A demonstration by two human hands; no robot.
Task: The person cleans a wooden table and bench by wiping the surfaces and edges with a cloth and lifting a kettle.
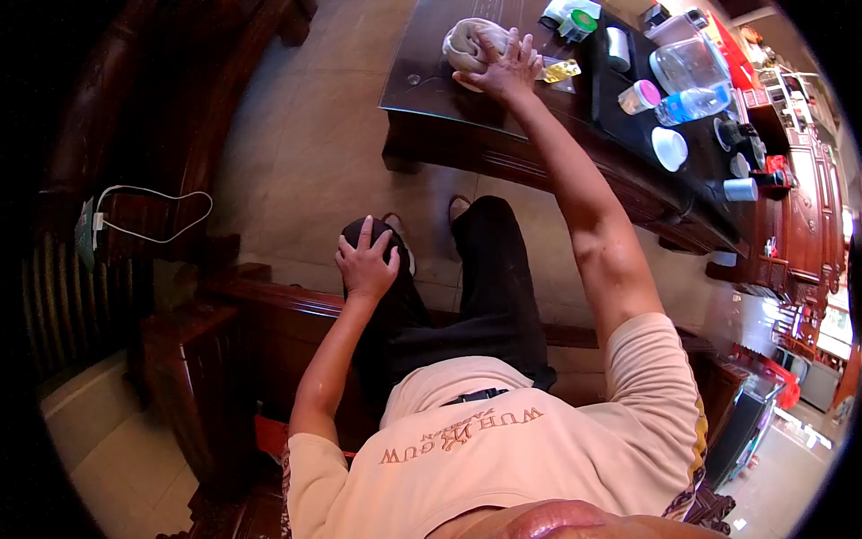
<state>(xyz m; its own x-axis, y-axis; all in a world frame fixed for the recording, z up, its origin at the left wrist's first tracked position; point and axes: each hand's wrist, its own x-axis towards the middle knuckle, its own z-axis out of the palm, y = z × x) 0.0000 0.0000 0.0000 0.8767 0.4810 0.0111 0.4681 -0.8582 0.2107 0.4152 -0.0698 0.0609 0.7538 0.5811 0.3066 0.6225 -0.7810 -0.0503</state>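
My right hand [508, 70] reaches out to the dark wooden table [449, 99] and rests on a bundled beige-grey cloth [461, 47] near the table's corner. Its fingers are spread, some over the cloth's right side. Just right of this hand lies a small clear packet with yellow on it [562, 71]. My left hand [366, 264] lies on my left knee with fingers apart and nothing in it.
A dark tray [615, 108] on the table carries a pink-lidded jar [639, 96], a water bottle [693, 105], a white bowl [669, 148] and a clear container [690, 65]. A green-lidded jar [577, 25] stands behind. On the left, a white cable [171, 240] lies over dark wooden furniture.
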